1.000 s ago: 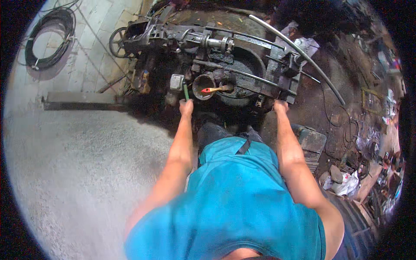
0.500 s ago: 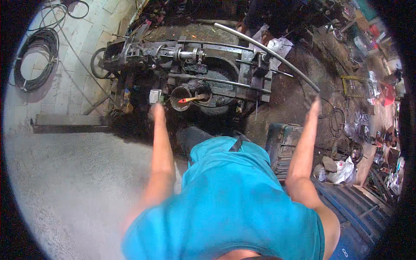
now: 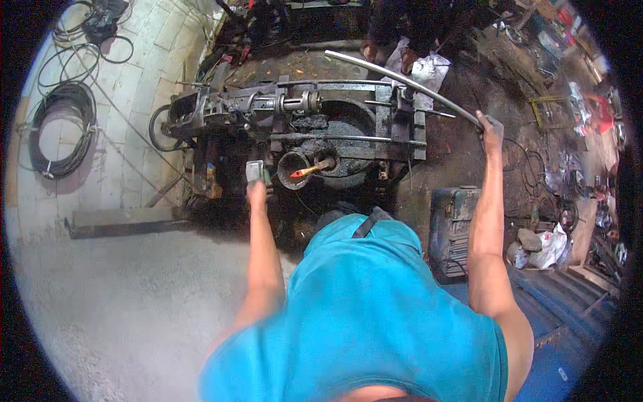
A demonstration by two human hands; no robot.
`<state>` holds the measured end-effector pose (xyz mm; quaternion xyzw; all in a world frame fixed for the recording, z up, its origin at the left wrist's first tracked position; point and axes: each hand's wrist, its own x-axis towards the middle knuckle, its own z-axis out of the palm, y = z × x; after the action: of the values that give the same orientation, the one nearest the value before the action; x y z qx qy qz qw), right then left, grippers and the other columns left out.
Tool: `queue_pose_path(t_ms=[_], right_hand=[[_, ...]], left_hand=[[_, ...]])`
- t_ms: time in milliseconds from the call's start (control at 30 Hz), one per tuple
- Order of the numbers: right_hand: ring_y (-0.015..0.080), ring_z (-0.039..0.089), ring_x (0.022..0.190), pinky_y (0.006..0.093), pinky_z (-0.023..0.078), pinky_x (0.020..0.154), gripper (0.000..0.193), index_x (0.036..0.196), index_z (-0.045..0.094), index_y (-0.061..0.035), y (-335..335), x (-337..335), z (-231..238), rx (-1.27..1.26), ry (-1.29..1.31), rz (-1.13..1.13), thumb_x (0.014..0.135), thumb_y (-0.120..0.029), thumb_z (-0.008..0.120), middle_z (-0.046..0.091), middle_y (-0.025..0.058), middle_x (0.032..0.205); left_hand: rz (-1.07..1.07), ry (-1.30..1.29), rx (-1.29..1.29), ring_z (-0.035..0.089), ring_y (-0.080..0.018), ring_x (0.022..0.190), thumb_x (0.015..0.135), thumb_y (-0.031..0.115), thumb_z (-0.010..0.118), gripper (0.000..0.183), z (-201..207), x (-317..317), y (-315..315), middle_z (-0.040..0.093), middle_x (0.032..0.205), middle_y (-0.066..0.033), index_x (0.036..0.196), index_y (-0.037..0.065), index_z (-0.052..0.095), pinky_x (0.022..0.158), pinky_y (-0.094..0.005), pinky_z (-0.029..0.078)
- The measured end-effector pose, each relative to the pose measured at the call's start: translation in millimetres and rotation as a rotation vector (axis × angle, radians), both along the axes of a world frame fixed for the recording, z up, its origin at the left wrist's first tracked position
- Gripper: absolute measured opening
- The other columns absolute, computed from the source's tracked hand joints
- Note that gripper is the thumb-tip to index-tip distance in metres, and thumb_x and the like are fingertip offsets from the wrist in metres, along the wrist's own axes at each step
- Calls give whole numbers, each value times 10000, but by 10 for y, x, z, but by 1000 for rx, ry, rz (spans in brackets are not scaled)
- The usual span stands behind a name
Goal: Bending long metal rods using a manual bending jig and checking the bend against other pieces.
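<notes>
A long, slightly bent grey metal pipe (image 3: 408, 84) slants over the right end of a dark, greasy machine (image 3: 295, 104). My right hand (image 3: 492, 130) is closed around the pipe's near end, and the far end hangs free past the machine's rails. On the left, my left hand (image 3: 256, 191) is closed on a small, pale rectangular object (image 3: 254, 169) whose kind I cannot make out. Just right of that hand is a round metal can (image 3: 289, 163), and a brush (image 3: 311, 170) with a red-tipped handle lies across it.
Coiled black cable (image 3: 60, 130) lies on the pale tiles at left. A long metal bar (image 3: 127, 221) rests on the floor nearer me. A dark green metal case (image 3: 452, 228) stands by my right forearm. White bags (image 3: 546, 248) and scrap litter the right side.
My right hand has moved farther from me, and the pipe has shifted left over the machine. My left hand keeps its hold on the pale object. The whole view has shifted slightly.
</notes>
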<state>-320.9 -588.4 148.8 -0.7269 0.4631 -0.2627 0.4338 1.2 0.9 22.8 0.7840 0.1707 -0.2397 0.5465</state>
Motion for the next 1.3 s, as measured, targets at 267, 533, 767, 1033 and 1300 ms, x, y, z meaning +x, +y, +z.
queue_pose_path(t_ms=[267, 533, 767, 1033, 1300], right_hand=[[82, 390, 523, 277, 278, 475, 361, 682, 627, -42, 171, 177, 50, 47, 9, 152, 797, -382, 670, 432, -38, 588], [72, 503, 706, 242, 397, 663, 259, 878, 684, -21, 263, 391, 177, 65, 96, 449, 857, -276, 645, 571, -28, 725], [103, 583, 733, 263, 479, 687, 300, 1120, 632, 2, 238, 595, 26, -50, 60, 711, 888, -187, 609, 677, 87, 805], [168, 673, 766, 288, 491, 716, 323, 1171, 622, -70, 184, 512, 369, -245, 168, 799, 849, -96, 613, 669, 195, 942], [111, 496, 492, 309, 425, 510, 393, 1244, 582, -167, 341, 743, 156, -267, -91, 911, 858, -103, 618, 547, 238, 645]], left_hand=[[-86, -366, 200, 611, -180, 668, 836, 281, 564, 331, 696, -47, -608, 647, 798, -94, 940, -25, 639, 610, -316, 471], [-89, -240, -418, 563, -120, 609, 846, 236, 587, 230, 996, -515, -1741, 618, 761, -44, 953, 39, 640, 554, -254, 432], [121, 169, -587, 598, -194, 795, 916, 450, 385, 498, -524, -1136, -2852, 620, 1022, -100, 1157, 44, 546, 658, -372, 485], [572, 326, -813, 405, -301, 1251, 914, 568, 233, 732, -610, -1418, -3981, 411, 1391, -135, 1394, 29, 353, 1011, -468, 341], [990, 554, -455, 302, -257, 1345, 931, 576, 166, 792, -729, -972, -4017, 333, 1458, -145, 1393, -57, 286, 1112, -376, 198]])
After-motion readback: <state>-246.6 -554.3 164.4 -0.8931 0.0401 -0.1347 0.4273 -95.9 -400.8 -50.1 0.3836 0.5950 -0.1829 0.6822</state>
